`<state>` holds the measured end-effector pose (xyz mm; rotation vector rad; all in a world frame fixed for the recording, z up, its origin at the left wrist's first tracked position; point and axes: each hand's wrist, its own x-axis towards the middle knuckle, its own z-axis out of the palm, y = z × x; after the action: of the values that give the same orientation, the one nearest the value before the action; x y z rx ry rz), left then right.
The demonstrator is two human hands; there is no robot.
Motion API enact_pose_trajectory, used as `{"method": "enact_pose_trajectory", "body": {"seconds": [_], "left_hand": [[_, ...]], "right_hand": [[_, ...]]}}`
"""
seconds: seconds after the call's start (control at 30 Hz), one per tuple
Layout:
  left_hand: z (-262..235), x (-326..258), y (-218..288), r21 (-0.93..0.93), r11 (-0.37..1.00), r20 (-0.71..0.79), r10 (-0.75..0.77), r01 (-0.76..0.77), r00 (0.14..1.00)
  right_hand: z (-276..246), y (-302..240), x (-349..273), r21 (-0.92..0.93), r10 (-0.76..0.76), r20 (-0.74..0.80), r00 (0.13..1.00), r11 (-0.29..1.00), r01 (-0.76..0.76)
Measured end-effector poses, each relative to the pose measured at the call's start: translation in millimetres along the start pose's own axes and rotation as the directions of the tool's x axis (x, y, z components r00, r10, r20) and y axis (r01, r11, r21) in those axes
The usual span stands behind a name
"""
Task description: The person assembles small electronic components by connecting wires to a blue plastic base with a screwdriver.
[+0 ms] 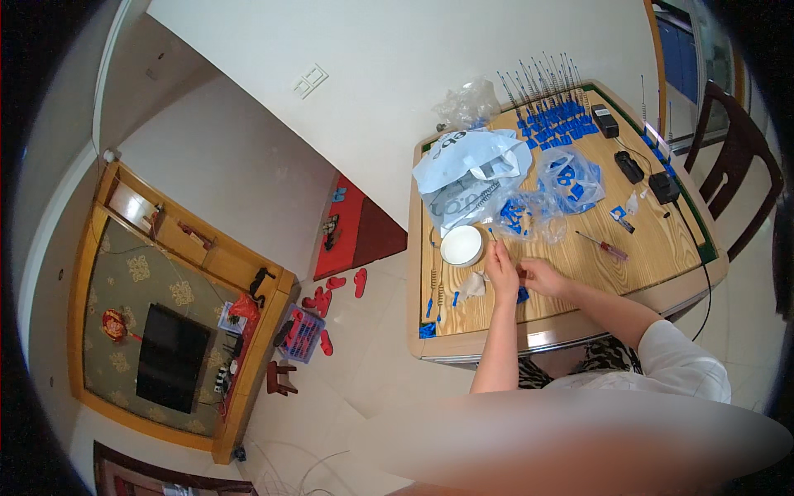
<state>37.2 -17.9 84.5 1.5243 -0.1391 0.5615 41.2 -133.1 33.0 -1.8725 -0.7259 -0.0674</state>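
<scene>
My left hand [500, 269] is closed at the near side of the wooden table, its fingers round a thin rod [491, 232] whose blue tip sticks out above them. Beside it, my right hand [540, 277] is closed with its fingertips turned toward the left; what they hold, if anything, is hidden. A blue piece [523, 294] lies just below the right hand. Left of my hands stands a white bowl [461, 246], with a small clear plastic bag [472, 285] under it. Two coil-spring rods [431, 289] with blue ends lie near the table's left edge.
Several spring rods on blue bases [558, 124] stand at the far side. A white shopping bag [471, 174] and clear bags of blue parts [571, 178] fill the middle. A screwdriver [608, 247], black adapters [663, 188] and a cable lie right. A dark chair [736, 161] stands beyond.
</scene>
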Motion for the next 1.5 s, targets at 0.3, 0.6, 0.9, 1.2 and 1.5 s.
{"method": "enact_pose_trajectory", "body": {"seconds": [0.3,0.6,0.9,1.2,1.5], "left_hand": [[-1,1,-6,0.012,1.000,-0.006,-0.002,0.003,1.000],[-1,-1,1,0.027,1.000,-0.015,0.001,-0.001,1.000],[0,0,1,-0.012,1.000,-0.008,-0.011,0.011,1.000],[-1,0,-1,0.004,1.000,-0.003,-0.023,0.023,1.000],[-1,0,-3,0.044,0.999,-0.011,0.015,-0.015,1.000]], "right_hand": [[2,4,1,-0.029,-0.009,-0.011,1.000,1.000,0.008],[3,3,0,0.025,-0.008,-0.015,1.000,1.000,0.008],[3,4,0,-0.003,-0.029,-0.027,0.999,1.000,0.029],[0,0,-1,-0.041,-0.035,-0.023,0.999,0.999,0.034],[3,6,0,-0.021,-0.032,-0.029,0.999,0.999,0.031]]}}
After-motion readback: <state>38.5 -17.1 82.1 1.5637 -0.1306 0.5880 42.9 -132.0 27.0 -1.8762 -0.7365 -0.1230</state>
